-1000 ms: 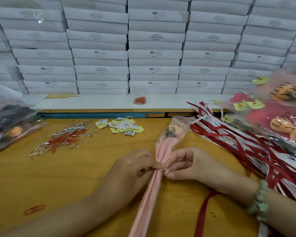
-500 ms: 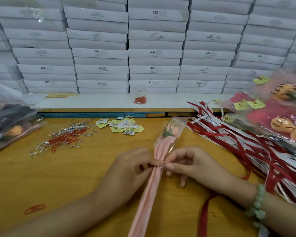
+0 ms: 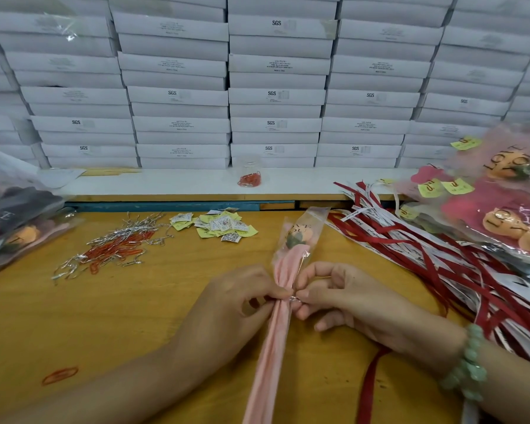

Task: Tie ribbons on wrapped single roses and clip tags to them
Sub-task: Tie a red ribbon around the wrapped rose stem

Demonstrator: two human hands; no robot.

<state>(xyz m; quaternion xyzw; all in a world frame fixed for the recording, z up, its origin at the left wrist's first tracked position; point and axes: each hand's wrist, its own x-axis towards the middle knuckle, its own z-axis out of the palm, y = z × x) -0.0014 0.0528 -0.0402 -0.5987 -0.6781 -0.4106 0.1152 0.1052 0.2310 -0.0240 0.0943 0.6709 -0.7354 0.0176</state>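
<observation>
Looks like cinch step: L hand (image 3: 227, 304) & R hand (image 3: 346, 298) both pinch a silver twist tie (image 3: 293, 298) at wrapped rose (image 3: 288, 270) neck; next, prob twist tight, then red ribbon (image 3: 371, 387).

I see the wrapped rose (image 3: 291, 240) in pale pink paper, with a peach flower and black letters on the clear sleeve. The wire tie (image 3: 294, 298) on it is silver. The worktop (image 3: 74, 316) is yellow-brown wood. The ribbons (image 3: 426, 255) are dark red and white, the white ones with black print. The tags (image 3: 221, 226) are yellow and white. The paper clips (image 3: 114, 250) are orange-red, the boxes (image 3: 276, 96) white with black print, the bracelet (image 3: 468, 365) pale green.
</observation>
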